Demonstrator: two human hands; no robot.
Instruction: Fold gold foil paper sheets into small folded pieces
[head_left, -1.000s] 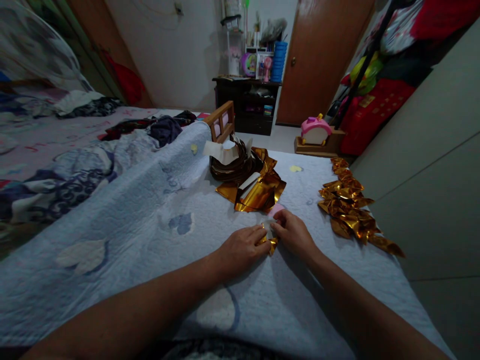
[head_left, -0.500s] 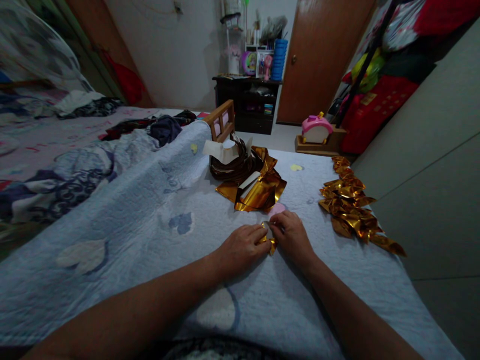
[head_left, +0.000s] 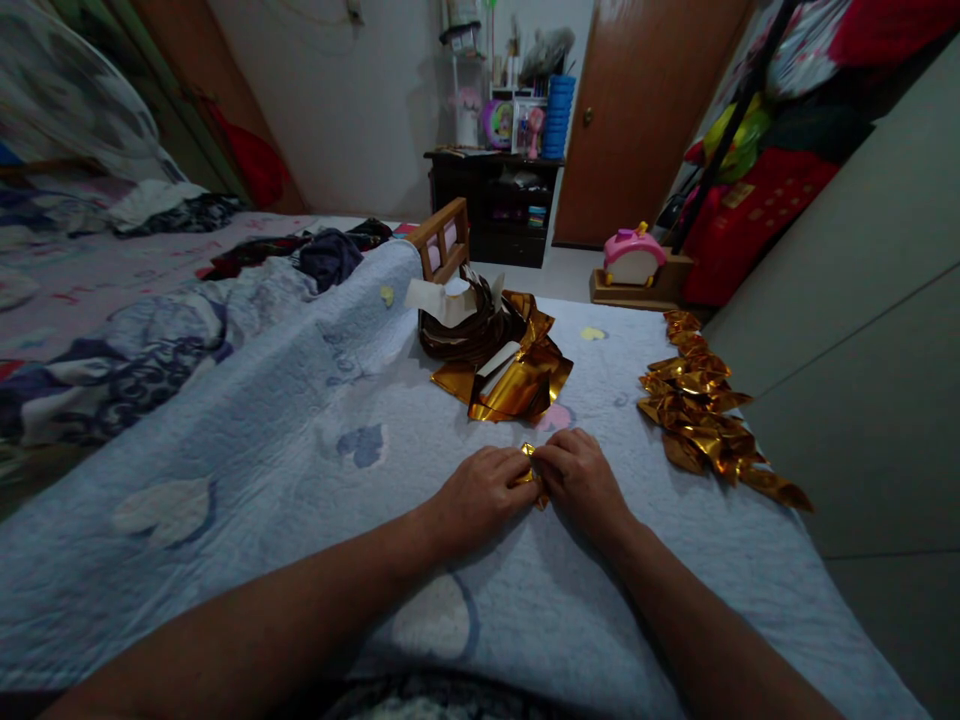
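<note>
"Gold foil, a small folded piece [head_left: 528,451]: that is what we have between our hands, isn't it?"

"Yes, and it lies on the pale blue quilt [head_left: 300,470], near the middle of our view. We see only bits of it shining out between the fingers."

"How do we have hold of it?"

"Our left hand [head_left: 484,497] is closed over its left side, fingers and thumb bent onto the foil and keeping it against the quilt. Our right hand [head_left: 583,485] grasps the other side, thumb and fingers drawn together. The two hands almost meet there, so we cannot tell exactly where each right fingertip sits."

"What do we find just beyond them?"

"Past our knuckles lie loose gold sheets [head_left: 517,392], overlapping one another, with a curled dark brown stack [head_left: 461,338] just behind them to the left. We also notice a white sheet [head_left: 444,303] standing up from that stack."

"And over to our right?"

"There we have a row of folded gold pieces [head_left: 697,415], crowded together along the quilt's edge, well apart from our hands."

"Farther off?"

"We make out a wooden bed rail [head_left: 444,245], and a pink and white case [head_left: 632,258] on a ledge in front of the door [head_left: 637,110]."
</note>
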